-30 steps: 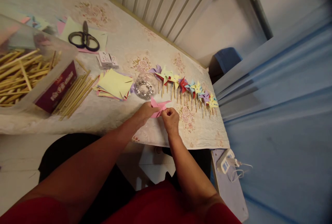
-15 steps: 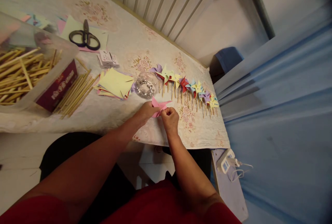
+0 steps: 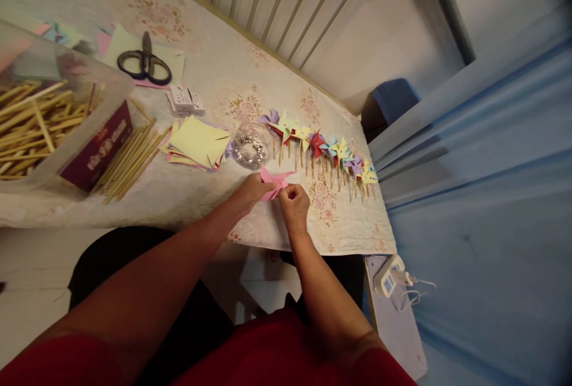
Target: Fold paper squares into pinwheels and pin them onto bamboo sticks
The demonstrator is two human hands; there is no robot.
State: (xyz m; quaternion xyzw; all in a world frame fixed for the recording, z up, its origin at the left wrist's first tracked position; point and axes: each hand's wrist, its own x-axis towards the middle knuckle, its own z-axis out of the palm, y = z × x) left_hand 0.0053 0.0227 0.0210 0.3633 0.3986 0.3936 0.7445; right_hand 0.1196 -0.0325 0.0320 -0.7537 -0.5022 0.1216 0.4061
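Between my hands is a pink paper pinwheel [image 3: 277, 179], its blades folded and partly hidden by fingers. My left hand [image 3: 250, 191] pinches its left side. At the lower right of the pinwheel, the fingers of my right hand [image 3: 295, 202] are closed on it; whether they also hold something small cannot be made out. Just beyond the hands stands a clear round dish [image 3: 251, 146] with small shiny metal pieces. Left of it lies a stack of cut paper squares [image 3: 199, 143], yellow on top. Finished pinwheels on sticks [image 3: 317, 144] lie in a row to the right.
A clear plastic bin [image 3: 40, 130] full of wooden sticks stands at the left, with loose sticks [image 3: 131, 162] beside it. Black-handled scissors [image 3: 145, 64] rest on paper sheets near small white boxes [image 3: 184, 101]. A blue curtain [image 3: 482, 195] hangs at the right, near a power strip [image 3: 388, 276].
The pink pinwheel's blades are turned slightly, showing more of its front. My right hand has shifted a little to the right; both hands keep their grip.
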